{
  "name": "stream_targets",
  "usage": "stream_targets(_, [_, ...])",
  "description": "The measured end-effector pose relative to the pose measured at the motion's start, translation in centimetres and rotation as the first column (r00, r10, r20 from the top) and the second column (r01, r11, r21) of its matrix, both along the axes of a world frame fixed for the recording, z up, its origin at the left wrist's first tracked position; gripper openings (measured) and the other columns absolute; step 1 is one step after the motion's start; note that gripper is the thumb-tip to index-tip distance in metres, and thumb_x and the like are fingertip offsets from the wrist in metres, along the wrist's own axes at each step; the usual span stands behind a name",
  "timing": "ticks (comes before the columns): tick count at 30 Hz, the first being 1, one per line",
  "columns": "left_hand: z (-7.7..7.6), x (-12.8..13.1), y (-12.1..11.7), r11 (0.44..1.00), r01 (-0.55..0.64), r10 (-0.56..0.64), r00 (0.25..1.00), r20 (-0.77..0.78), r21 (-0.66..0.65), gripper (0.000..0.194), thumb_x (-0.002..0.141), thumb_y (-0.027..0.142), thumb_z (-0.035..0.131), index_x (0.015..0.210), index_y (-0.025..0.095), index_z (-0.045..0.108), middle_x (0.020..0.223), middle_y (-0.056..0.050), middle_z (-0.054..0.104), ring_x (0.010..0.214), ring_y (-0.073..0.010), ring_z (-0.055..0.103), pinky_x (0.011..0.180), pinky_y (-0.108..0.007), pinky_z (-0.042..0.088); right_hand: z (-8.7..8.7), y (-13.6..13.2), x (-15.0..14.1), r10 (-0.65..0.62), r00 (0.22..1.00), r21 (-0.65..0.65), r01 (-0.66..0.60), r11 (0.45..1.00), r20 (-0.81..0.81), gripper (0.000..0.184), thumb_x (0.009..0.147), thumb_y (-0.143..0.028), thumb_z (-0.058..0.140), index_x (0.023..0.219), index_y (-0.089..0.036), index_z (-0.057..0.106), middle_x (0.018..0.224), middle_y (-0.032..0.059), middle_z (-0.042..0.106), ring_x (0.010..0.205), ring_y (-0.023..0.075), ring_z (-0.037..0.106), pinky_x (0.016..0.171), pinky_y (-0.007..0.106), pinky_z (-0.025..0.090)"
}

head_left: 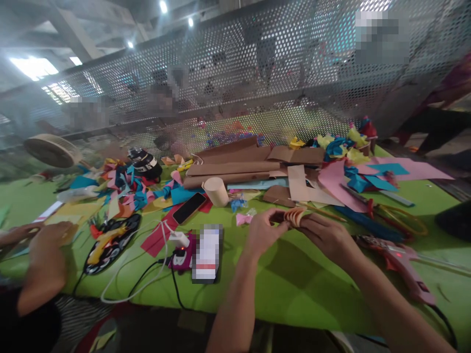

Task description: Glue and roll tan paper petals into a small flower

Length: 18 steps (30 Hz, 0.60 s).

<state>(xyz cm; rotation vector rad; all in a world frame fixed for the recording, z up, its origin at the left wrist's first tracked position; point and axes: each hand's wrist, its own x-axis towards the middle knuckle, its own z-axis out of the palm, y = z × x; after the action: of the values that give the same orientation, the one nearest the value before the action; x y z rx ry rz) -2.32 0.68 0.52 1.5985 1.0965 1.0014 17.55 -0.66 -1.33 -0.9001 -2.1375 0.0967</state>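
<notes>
A small piece of peach-orange paper with several ridges like pleats (pixel 294 216) is held between my two hands above the green table. My left hand (pixel 265 229) pinches its left end with thumb and fingers. From the other side, the fingers of my right hand (pixel 327 236) close on its right end, and they partly hide it. Just left of my left hand lies a pink paper bow (pixel 243 219) in clear wrap. A pink glue gun (pixel 406 269) with a lit red light rests to the right of my right hand.
A cream paper cylinder (pixel 216 191), a dark phone (pixel 189 208), a lit phone (pixel 208 255) and a purple power strip (pixel 183 258) with cables stand left of centre. Brown cardboard (pixel 235 169) lies behind. At far left, another person's arm (pixel 46 257) rests on the table.
</notes>
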Motion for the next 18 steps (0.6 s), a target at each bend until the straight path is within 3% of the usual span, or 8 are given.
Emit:
stream_targets(9, [1.0,-0.2,-0.3,0.993,0.004,0.016,0.987,-0.162,0.121,0.02,0.087,0.019,0.067,0.106,0.018,0.072,0.105,-0.007,0.078,0.094,-0.0196,0.074,0.089,-0.034,0.058,0.4,0.0,0.0,-0.011,1.0,0.03,0.011,0.999,0.002,0.025,0.099,-0.018,0.05,0.111,-0.022,0.072,0.109,0.0087,0.076,0.093,0.021,0.075,0.079,0.029,0.061])
stream_targets(18, [1.3,0.0,-0.5,0.995,-0.002,0.02,0.983,-0.182,0.097,0.023,0.081,0.017,0.071,0.105,0.019,0.07,0.099,-0.004,0.078,0.089,-0.0177,0.073,0.085,-0.031,0.058,0.1,-0.1,0.1,-0.017,1.0,0.003,0.017,1.0,0.008,0.03,0.099,-0.02,0.05,0.119,-0.024,0.072,0.113,0.0084,0.075,0.096,0.0221,0.074,0.08,0.03,0.061])
